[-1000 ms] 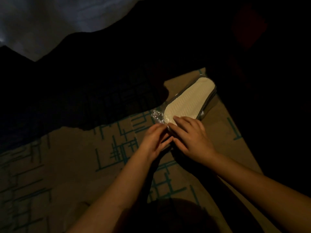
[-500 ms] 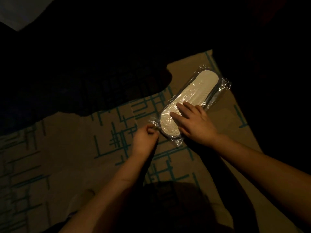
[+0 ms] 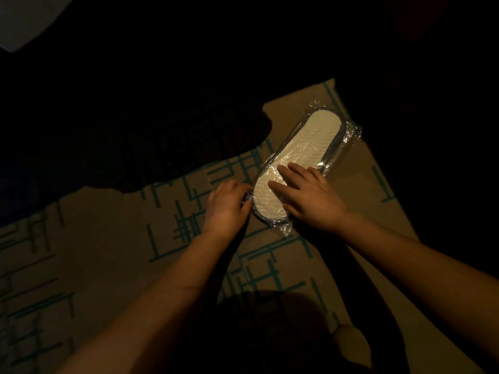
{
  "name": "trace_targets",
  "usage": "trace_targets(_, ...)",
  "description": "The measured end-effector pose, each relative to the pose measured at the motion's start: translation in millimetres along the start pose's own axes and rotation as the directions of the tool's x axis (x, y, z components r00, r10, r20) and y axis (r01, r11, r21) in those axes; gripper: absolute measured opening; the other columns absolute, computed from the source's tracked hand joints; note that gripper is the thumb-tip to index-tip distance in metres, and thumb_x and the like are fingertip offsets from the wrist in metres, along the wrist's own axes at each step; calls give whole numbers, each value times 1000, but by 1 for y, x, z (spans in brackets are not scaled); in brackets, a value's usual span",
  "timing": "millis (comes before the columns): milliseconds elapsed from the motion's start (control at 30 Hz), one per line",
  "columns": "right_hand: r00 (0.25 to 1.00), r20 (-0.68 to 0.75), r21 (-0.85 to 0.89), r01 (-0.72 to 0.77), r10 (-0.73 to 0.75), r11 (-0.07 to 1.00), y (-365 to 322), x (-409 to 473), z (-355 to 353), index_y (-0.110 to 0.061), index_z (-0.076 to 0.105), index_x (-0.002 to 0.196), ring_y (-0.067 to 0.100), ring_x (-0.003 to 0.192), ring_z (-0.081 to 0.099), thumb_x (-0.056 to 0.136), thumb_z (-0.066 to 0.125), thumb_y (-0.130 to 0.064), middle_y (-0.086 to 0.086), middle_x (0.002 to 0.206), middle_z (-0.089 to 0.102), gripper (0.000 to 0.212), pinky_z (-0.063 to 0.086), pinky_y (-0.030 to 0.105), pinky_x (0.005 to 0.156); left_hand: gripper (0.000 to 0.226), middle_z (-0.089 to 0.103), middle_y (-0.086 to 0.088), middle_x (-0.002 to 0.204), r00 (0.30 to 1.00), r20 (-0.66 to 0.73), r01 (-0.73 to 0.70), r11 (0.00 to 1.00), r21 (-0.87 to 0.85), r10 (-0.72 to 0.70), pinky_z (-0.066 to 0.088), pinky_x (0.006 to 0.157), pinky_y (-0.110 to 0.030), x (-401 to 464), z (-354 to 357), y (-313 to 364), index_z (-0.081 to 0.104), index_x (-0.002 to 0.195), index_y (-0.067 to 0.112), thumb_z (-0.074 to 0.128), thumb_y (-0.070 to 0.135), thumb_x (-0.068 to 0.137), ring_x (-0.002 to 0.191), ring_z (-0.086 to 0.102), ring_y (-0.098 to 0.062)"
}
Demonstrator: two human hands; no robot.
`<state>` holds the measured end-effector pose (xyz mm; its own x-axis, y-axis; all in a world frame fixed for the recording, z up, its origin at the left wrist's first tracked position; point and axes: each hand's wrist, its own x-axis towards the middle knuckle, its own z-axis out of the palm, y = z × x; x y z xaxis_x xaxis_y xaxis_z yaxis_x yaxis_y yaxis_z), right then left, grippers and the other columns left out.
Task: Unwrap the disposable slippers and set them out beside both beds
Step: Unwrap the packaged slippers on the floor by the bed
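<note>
On the dim patterned carpet [image 3: 113, 255] the wrapped slippers [image 3: 299, 163] lie sole-up, ahead of our hands. We should keep our right hand [image 3: 305, 195] flat on the heel end while our left hand [image 3: 226, 203] pinches and tears the plastic wrap [image 3: 348, 133] at the slippers' near edge. Since half a second ago, the left hand has closed in against the pack.

One plastic-wrapped slipper pack [image 3: 302, 168] lies on the patterned carpet [image 3: 113, 255], and only one pale sole shows through the wrap; whether a second slipper sits beneath it cannot be told. Two bare hands are at the pack: the left hand [image 3: 226, 206] at its near-left end, pinching the plastic, and the right hand [image 3: 307, 195] flat on its near half. One white patch of bedding [image 3: 24, 17] shows far beyond the pack.
</note>
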<state>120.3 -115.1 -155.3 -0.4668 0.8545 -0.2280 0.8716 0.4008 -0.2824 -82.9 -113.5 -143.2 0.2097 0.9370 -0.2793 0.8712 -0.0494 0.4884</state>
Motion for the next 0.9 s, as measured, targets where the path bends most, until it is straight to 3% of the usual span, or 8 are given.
trace_targets(300,1000,9,-2,18,-18,1000,3,7,-3,-28,41,139,32,143,23,87,56,-33,10,155,29,54,18,52,113,18,63,-8,101,997,-37,-69,998,10,69,31,89,-31,-11,-4,-6,69,98,13,56,18,87,103,51,-24)
trace_targets(500,1000,21,1,17,-17,1000,8,9,-7,-31,38,140,28,145,20,89,54,-35,6,156,26,54,18,50,114,25,67,-3,83,985,-26,-169,983,68,171,46,76,-38,-36,4,-36,74,84,16,52,27,78,90,46,-15)
trace_targets(600,1000,20,12,4,-4,1000,5,9,-7,-30,39,140,29,144,21,88,56,-34,7,156,27,55,19,51,113,37,70,-1,103,993,-50,-108,993,44,110,48,85,-42,-43,2,-49,69,105,19,47,31,78,100,53,-20)
trace_targets(733,999,30,20,-23,22,1000,3,8,-6,-32,35,142,28,146,15,89,53,-36,5,158,21,56,14,49,115,61,51,-8,135,971,-215,85,991,-103,-106,32,106,-41,-54,-4,-41,44,133,16,46,38,76,127,43,-24)
trace_targets(900,998,44,23,-38,37,999,0,6,-7,-32,34,142,28,146,14,89,55,-34,5,158,20,57,14,49,115,66,31,-8,152,986,29,-165,980,108,163,10,114,-47,-61,14,-3,25,142,31,42,45,80,139,23,-23)
